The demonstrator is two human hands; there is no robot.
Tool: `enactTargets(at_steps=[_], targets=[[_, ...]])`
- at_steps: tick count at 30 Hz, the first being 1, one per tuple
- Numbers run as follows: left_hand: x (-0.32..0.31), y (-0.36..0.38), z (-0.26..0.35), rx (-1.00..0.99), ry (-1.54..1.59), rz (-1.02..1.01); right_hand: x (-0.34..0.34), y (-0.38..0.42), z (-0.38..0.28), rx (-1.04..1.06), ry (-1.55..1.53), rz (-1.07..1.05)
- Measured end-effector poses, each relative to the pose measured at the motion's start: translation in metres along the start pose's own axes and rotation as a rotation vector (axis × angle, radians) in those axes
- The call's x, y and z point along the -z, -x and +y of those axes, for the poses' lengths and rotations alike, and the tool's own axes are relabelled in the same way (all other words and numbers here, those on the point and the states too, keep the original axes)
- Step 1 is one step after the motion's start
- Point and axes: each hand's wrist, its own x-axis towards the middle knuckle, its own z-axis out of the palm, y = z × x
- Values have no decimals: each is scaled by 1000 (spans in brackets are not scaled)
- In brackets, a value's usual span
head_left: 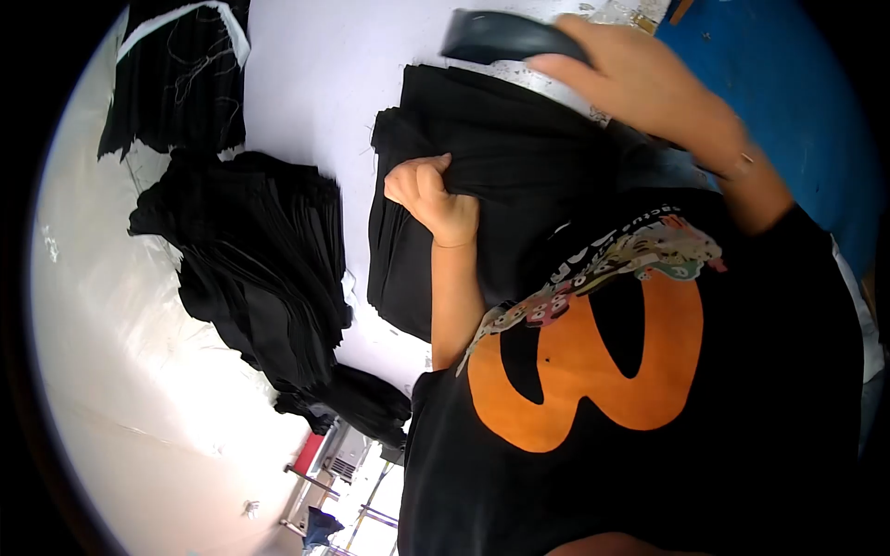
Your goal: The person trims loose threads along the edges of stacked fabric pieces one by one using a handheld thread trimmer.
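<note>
A stack of folded black cloth (528, 130) lies on a pale tabletop in front of my body. My left hand (434, 199) is closed on the stack near its left edge, its fingers curled into the black fabric. Above the stack's far right end, my right hand (616, 79) grips a smooth, dark grey oblong object (510, 37), which points to the left. That object is smeared by motion, and its kind is unclear.
Left of the stack lies a thick pile of black cloth pieces (260, 250). More black fabric with loose threads (176, 83) sits at the top left, beside the pale tabletop (315, 83). A blue surface (779, 83) spreads at the upper right.
</note>
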Motion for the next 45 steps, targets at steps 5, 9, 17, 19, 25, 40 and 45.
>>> enactTargets(at_steps=[5,9,17,19,25,40,45], targets=[[-11,10,-2,47,24,97,19,40,-20,7,184,-316],[-9,12,-3,59,31,116,-29,-4,-17,19,167,-120],[-5,5,-7,-11,-14,4,-5,21,-22,-18,285,-298],[6,-15,-11,-21,-53,1,-18,4,-12,-25,248,-125],[-6,-7,-67,524,-77,-126,34,14,-15,-74,-153,-174],[-22,-10,-31,356,-147,-188,-1,1,-33,-25,97,-286],[-18,-15,22,367,17,38,26,-5,-22,-99,0,-40]])
